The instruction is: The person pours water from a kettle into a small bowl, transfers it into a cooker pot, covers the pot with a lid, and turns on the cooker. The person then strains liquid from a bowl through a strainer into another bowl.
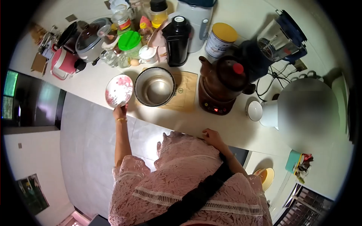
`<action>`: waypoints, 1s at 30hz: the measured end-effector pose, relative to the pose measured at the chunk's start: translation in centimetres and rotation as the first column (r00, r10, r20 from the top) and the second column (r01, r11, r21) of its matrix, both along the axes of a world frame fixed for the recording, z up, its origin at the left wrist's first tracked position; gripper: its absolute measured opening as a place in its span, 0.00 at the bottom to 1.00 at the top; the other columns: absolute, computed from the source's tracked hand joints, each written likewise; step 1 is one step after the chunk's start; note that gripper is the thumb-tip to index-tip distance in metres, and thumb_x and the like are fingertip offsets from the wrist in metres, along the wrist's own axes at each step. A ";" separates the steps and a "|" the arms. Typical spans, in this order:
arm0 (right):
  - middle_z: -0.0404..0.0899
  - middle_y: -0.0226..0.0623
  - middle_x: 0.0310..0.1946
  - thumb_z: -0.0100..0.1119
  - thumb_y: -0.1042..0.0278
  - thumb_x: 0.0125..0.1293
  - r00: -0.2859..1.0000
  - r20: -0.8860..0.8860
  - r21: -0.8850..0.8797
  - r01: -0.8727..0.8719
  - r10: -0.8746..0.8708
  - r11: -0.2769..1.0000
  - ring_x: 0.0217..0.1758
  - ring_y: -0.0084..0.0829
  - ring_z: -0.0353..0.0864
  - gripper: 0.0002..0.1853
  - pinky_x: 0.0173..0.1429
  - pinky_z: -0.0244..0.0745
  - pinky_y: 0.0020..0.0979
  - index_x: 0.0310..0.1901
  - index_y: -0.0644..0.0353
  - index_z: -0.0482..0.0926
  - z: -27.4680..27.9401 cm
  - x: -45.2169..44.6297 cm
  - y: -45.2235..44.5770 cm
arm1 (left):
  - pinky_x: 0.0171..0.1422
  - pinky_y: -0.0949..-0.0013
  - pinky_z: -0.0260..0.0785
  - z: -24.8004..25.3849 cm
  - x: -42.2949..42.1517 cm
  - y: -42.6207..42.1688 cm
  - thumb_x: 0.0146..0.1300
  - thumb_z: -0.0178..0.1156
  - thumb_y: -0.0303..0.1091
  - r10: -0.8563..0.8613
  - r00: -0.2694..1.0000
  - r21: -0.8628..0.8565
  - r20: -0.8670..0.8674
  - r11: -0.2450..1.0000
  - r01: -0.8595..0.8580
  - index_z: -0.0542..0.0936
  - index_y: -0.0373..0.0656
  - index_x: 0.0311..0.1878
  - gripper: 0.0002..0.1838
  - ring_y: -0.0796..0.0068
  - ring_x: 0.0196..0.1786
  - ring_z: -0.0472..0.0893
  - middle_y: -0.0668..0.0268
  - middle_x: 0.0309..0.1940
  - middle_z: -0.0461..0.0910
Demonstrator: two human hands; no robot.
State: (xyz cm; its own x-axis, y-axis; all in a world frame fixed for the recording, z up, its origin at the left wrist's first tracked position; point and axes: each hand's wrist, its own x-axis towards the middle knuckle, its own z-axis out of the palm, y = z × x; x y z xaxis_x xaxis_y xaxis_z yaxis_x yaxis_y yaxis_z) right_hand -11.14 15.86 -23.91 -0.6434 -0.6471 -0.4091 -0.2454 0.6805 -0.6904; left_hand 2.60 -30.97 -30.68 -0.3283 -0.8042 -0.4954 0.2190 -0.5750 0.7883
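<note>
The person's left hand [120, 110] grips the near rim of the patterned dish [119, 90], best held level, left of the metal pot [145, 81], while the right hand [213, 138] curls at the counter [177, 119], its contents unclear.

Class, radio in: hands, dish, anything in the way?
Left hand gripping patterned dish. Right hand at edge of counter. Nearest obstacle: metal pot, close beside dish.

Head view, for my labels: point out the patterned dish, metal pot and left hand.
Patterned dish [119, 90]: head view, middle of its visible face.
Metal pot [155, 91]: head view, bare inside bottom.
Left hand [120, 110]: head view, middle of the hand.
</note>
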 end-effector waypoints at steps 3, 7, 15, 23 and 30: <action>0.77 0.41 0.22 0.53 0.67 0.55 1.000 -0.010 -0.032 0.009 -0.009 0.999 0.20 0.30 0.76 0.14 0.28 0.71 0.29 0.41 0.65 0.73 -0.1 0.3 -0.4 | 0.20 0.77 0.69 5.4 1.1 1.5 0.52 0.48 0.25 0.053 0.994 -0.059 0.091 0.997 -0.048 0.71 0.31 0.35 0.09 0.69 0.19 0.77 0.57 0.22 0.77; 0.77 0.42 0.22 0.54 0.66 0.54 0.997 0.059 -0.054 0.052 -0.048 0.997 0.20 0.31 0.76 0.14 0.28 0.71 0.29 0.40 0.65 0.73 -0.5 0.5 -1.2 | 0.17 0.79 0.66 11.8 2.5 3.8 0.51 0.50 0.27 0.042 0.995 -0.187 0.085 0.982 -0.026 0.72 0.33 0.32 0.07 0.73 0.17 0.75 0.59 0.20 0.76; 0.77 0.40 0.24 0.57 0.64 0.52 0.999 0.028 -0.110 0.037 -0.034 0.993 0.27 0.30 0.78 0.16 0.34 0.71 0.29 0.40 0.64 0.74 -0.4 0.8 -3.0 | 0.15 0.80 0.59 20.6 0.8 9.3 0.50 0.54 0.30 -0.102 0.979 -0.364 0.178 0.917 0.161 0.72 0.36 0.31 0.07 0.80 0.13 0.69 0.66 0.16 0.72; 0.76 0.35 0.29 0.54 0.61 0.55 0.817 0.576 -0.338 0.223 0.014 0.914 0.27 0.20 0.71 0.21 0.32 0.68 0.22 0.47 0.66 0.70 7.7 0.1 -7.5 | 0.15 0.80 0.60 20.6 -1.4 15.0 0.54 0.55 0.34 -0.476 0.834 -0.225 0.280 0.812 0.539 0.74 0.36 0.28 0.10 0.79 0.12 0.71 0.66 0.16 0.74; 0.74 0.36 0.41 0.52 0.65 0.58 0.676 0.733 -0.322 0.449 -0.080 0.834 0.41 0.23 0.71 0.22 0.42 0.68 0.23 0.53 0.65 0.65 12.3 0.4 -5.9 | 0.17 0.78 0.63 18.1 -2.1 19.9 0.55 0.51 0.30 -0.754 0.642 -0.113 0.141 0.632 0.767 0.73 0.34 0.33 0.08 0.76 0.15 0.72 0.63 0.20 0.75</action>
